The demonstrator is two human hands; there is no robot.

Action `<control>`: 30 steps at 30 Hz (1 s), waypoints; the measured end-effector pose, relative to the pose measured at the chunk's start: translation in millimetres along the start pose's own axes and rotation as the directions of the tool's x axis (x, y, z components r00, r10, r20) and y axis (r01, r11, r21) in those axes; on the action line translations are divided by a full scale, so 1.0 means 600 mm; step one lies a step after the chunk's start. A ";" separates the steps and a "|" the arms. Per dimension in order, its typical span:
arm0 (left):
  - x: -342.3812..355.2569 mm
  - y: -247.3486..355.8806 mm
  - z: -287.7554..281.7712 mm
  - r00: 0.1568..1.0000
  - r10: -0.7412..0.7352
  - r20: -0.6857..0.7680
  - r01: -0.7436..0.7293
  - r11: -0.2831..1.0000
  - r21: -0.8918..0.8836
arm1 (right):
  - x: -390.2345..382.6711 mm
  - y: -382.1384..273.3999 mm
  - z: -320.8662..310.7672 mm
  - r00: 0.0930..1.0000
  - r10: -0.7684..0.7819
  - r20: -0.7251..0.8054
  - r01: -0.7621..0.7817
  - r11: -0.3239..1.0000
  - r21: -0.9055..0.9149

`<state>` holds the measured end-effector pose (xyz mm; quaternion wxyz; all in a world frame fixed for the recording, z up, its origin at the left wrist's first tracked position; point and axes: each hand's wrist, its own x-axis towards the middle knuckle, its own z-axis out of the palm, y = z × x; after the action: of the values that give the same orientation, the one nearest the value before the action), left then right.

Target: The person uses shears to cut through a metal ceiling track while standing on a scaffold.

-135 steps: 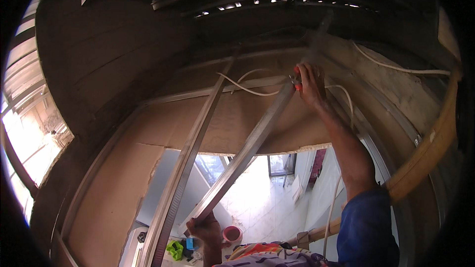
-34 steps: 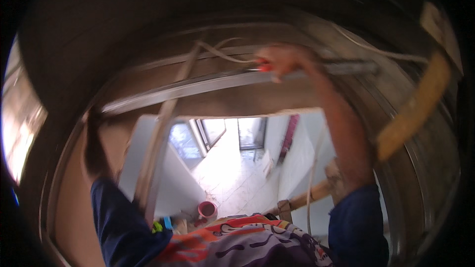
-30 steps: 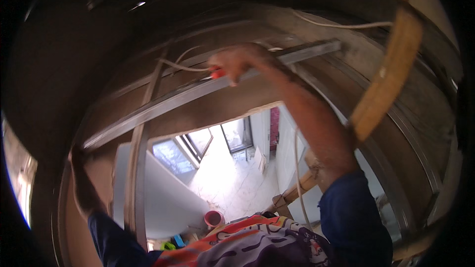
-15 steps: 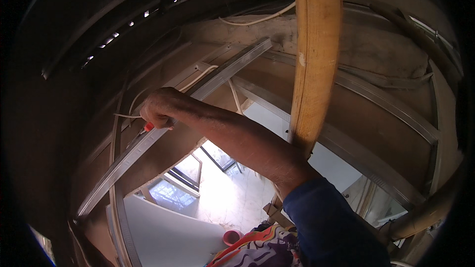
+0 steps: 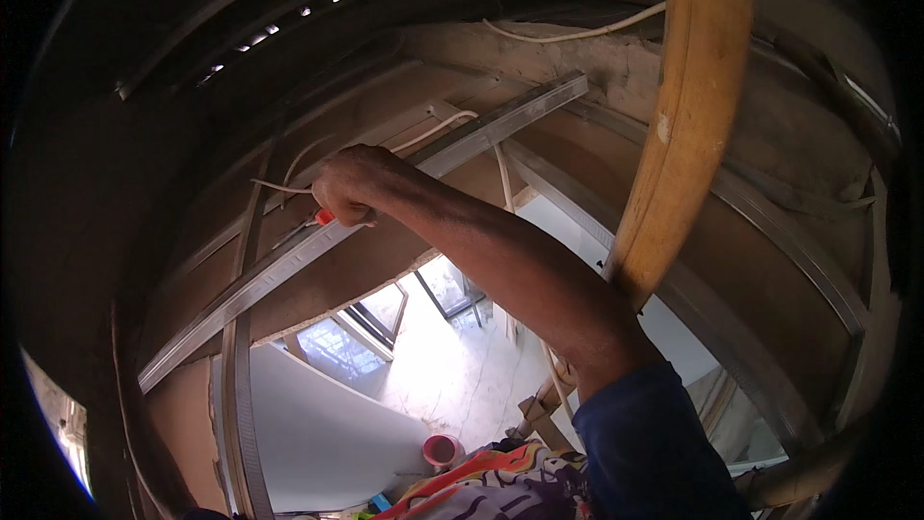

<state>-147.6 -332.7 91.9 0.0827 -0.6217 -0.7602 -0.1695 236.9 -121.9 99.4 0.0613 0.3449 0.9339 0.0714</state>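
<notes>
At near left, your left forearm (image 5: 154, 467) runs into shadow, so I cannot tell how that left hand is set. Your right hand (image 5: 351, 188) curls closed around a red-handled tool (image 5: 324, 218) at the long metal channel (image 5: 289, 263). Nearly parallel to the other channel (image 5: 241, 414) 4.5 s ago, it now crosses it, so that right-hand hold probably steadies its middle. Far below, a pink bucket (image 5: 442, 437) stands on the floor (image 5: 500, 366).
</notes>
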 end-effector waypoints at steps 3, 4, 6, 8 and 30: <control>0.014 0.099 0.017 0.975 0.182 0.130 -0.193 0.977 0.085 | 0.037 -0.001 0.008 1.000 -0.026 0.004 0.026 1.000 0.000; 0.013 0.125 0.028 0.957 0.232 0.172 -0.255 0.959 0.122 | 0.028 -0.008 0.001 0.999 -0.047 -0.011 0.047 0.999 0.016; 0.006 0.180 0.050 0.935 0.270 0.232 -0.304 0.944 0.129 | 0.006 -0.024 -0.008 0.995 -0.084 -0.047 0.087 0.995 0.050; 0.034 0.269 0.105 0.910 0.306 0.281 -0.302 0.951 -0.059 | 0.028 0.012 0.009 0.999 0.023 -0.036 -0.021 0.999 0.046; 0.054 0.164 0.111 0.968 0.124 0.220 -0.051 0.949 -0.311 | 0.000 0.024 0.024 0.999 0.005 0.047 -0.008 0.999 0.047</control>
<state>-52.9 -262.6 56.3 -0.0970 -0.6760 -0.7012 -0.2049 248.6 -109.7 88.0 0.0749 0.3508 0.9325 0.0414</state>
